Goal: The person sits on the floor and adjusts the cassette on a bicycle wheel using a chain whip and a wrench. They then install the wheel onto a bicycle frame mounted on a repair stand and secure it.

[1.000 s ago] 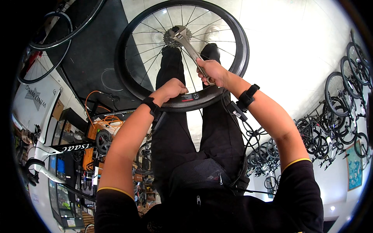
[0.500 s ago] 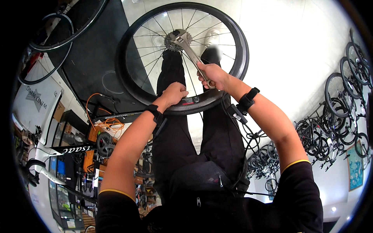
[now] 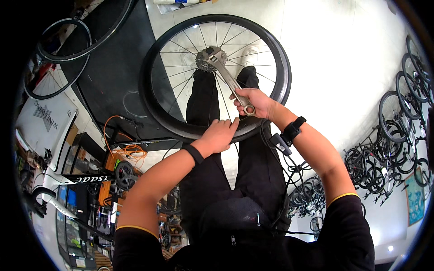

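Note:
A black deep-rimmed bicycle wheel (image 3: 284, 67) stands in front of my legs, with thin spokes and a sprocket cassette (image 3: 202, 63) at its hub. My right hand (image 3: 255, 102) is closed around the handle of a metal adjustable wrench (image 3: 229, 77). The wrench's jaw end lies at the middle of the cassette; just how it sits there cannot be made out. My left hand (image 3: 220, 136) lies over the near part of the rim, its fingers bent over the inner edge and gripping it. Its palm side is hidden.
A black mat (image 3: 117, 58) lies at the left, with other wheels (image 3: 68, 56) beyond it. An orange hose (image 3: 131, 151), a white bicycle frame (image 3: 56, 201) and shelves are at the lower left. Many bicycles (image 3: 366, 167) line the right side. A black cable (image 3: 289, 169) hangs by my right forearm.
My left hand has shifted right along the rim and turned so its back shows, fingers now over the edge. Wheel, wrench and right hand appear slightly lower in view. The right hand keeps its grip.

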A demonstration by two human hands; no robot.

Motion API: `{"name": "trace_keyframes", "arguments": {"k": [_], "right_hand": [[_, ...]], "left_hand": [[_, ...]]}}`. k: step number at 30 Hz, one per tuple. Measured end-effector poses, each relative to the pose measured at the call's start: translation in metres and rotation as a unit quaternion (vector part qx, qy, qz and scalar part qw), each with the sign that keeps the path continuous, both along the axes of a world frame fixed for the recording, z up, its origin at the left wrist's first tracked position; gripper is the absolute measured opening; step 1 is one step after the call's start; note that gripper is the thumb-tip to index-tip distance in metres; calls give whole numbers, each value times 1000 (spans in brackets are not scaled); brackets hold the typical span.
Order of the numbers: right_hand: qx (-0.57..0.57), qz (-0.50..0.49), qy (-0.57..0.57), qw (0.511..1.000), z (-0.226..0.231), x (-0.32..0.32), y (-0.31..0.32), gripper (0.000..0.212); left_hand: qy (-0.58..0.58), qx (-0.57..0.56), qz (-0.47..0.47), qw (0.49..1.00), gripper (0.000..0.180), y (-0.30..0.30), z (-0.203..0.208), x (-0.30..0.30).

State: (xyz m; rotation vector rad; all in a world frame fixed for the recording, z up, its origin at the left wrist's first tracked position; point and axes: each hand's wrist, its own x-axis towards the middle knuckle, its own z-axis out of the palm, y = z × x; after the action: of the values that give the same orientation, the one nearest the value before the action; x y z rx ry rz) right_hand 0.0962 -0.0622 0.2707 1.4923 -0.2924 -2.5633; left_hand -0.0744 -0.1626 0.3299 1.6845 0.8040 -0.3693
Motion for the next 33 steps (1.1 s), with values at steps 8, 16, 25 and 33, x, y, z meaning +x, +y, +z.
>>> {"name": "trace_keyframes", "arguments": {"k": [8,16,25,33], "right_hand": [[13,10,-16,1000,11,-1,9,30],[-139,-86,19,986,39,1,3,23],[-154,-154,20,976,39,-37,-15,30],[-19,-81,-103,991,62,-63,-16,37]], "left_hand": [[-21,-12,-2,1000,82,18,10,3],[-75,-91,101,988,81,13,46,-6],[-78,-96,123,985,82,-1,45,-39],[-67,-100,124,985,81,5,50,-50]]}}
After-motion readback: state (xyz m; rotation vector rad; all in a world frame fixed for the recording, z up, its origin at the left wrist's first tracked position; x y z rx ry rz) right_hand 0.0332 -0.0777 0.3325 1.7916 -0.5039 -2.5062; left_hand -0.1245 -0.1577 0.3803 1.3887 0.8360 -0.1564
